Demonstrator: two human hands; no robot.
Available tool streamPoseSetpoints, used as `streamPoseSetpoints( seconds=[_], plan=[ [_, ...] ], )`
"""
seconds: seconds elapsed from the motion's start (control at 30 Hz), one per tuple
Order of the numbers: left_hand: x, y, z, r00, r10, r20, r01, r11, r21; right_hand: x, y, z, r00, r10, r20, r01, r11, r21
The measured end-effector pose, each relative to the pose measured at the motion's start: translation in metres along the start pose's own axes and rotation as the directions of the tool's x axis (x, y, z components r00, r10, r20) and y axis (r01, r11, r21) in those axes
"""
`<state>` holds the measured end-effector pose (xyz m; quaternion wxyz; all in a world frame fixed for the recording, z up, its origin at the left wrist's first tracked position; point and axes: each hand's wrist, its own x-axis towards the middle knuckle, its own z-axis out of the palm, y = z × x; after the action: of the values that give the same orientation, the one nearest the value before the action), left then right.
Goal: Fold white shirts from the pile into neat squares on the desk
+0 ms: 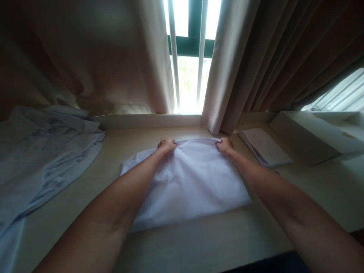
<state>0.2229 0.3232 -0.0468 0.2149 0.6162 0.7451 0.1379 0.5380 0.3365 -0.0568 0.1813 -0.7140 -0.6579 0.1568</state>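
Note:
A white cloth (196, 182), folded into a rough rectangle, lies on the pale tabletop (182, 242) in front of me. My left hand (167, 145) is closed on its far edge, left of the middle. At the far right corner, my right hand (225, 145) pinches the same edge between thumb and fingers. Between the two hands the edge runs nearly straight, and soft creases spread from it toward me. Whether the cloth is a garment or a plain sheet I cannot tell.
A loose heap of white cloth (54, 155) covers the left side. To the right lie a neatly folded white stack (265, 146) and a pale box-like ledge (315, 132). Beige curtains (233, 57) hang at the back around a barred window (187, 76).

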Motion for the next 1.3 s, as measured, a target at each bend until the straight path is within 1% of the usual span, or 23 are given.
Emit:
streamPoseSetpoints(
  seconds=[0.1,0.2,0.27,0.47,0.53,0.57,0.63,0.73,0.83,0.9,0.97,1.03,1.17,1.23,1.3],
  plan=[
    [-0.005,-0.007,0.007,0.998,0.059,0.017,-0.059,0.998,0.035,-0.018,0.008,0.014,1.000,-0.004,-0.028,0.002,0.999,-0.048],
    [-0.025,-0.011,0.007,0.993,0.108,0.043,-0.111,0.992,0.065,-0.044,0.013,0.018,0.998,-0.042,-0.056,0.036,0.994,-0.101],
    [-0.047,-0.015,0.007,0.990,0.133,0.050,-0.137,0.987,0.079,-0.069,0.017,0.018,0.995,-0.070,-0.064,0.063,0.993,-0.099],
    [-0.134,-0.034,0.010,0.985,0.160,0.070,-0.165,0.983,0.074,-0.158,0.035,0.014,0.981,-0.166,-0.101,0.166,0.986,-0.011],
    [-0.151,-0.036,0.010,0.984,0.153,0.088,-0.158,0.986,0.059,-0.175,0.037,0.010,0.979,-0.179,-0.096,0.182,0.983,0.024],
    [-0.156,-0.036,0.008,0.985,0.144,0.099,-0.149,0.988,0.050,-0.180,0.036,0.006,0.983,-0.163,-0.087,0.168,0.985,0.043],
    [-0.159,-0.032,0.002,0.986,0.117,0.120,-0.121,0.992,0.031,-0.180,0.033,-0.004,0.994,-0.092,-0.052,0.096,0.992,0.084],
    [-0.151,-0.019,-0.012,0.987,0.077,0.139,-0.078,0.997,0.002,-0.165,0.027,-0.024,1.000,0.004,-0.002,-0.004,0.993,0.121],
    [-0.135,-0.005,-0.026,0.991,0.048,0.128,-0.046,0.999,-0.019,-0.141,0.024,-0.039,1.000,0.018,-0.014,-0.016,0.993,0.115],
    [-0.121,0.003,-0.029,0.993,0.034,0.111,-0.031,0.999,-0.032,-0.125,0.024,-0.042,0.999,0.023,-0.041,-0.019,0.995,0.098],
    [-0.109,0.007,-0.026,0.994,0.020,0.104,-0.015,0.999,-0.043,-0.112,0.024,-0.037,0.997,0.030,-0.064,-0.025,0.997,0.077],
    [-0.098,0.007,-0.018,0.993,-0.001,0.114,0.006,0.999,-0.048,-0.105,0.026,-0.025,0.997,0.040,-0.068,-0.036,0.998,0.058],
    [-0.088,-0.003,0.000,0.987,-0.025,0.159,0.037,0.996,-0.078,-0.105,0.035,0.001,0.996,0.061,-0.059,-0.059,0.998,0.029],
    [-0.087,-0.009,0.004,0.982,-0.019,0.190,0.041,0.992,-0.115,-0.106,0.040,0.006,0.997,0.043,-0.057,-0.040,0.998,0.056],
    [-0.088,-0.012,0.005,0.973,-0.009,0.232,0.048,0.986,-0.161,-0.105,0.046,0.003,1.000,0.013,-0.029,-0.010,0.994,0.112]
  ],
)
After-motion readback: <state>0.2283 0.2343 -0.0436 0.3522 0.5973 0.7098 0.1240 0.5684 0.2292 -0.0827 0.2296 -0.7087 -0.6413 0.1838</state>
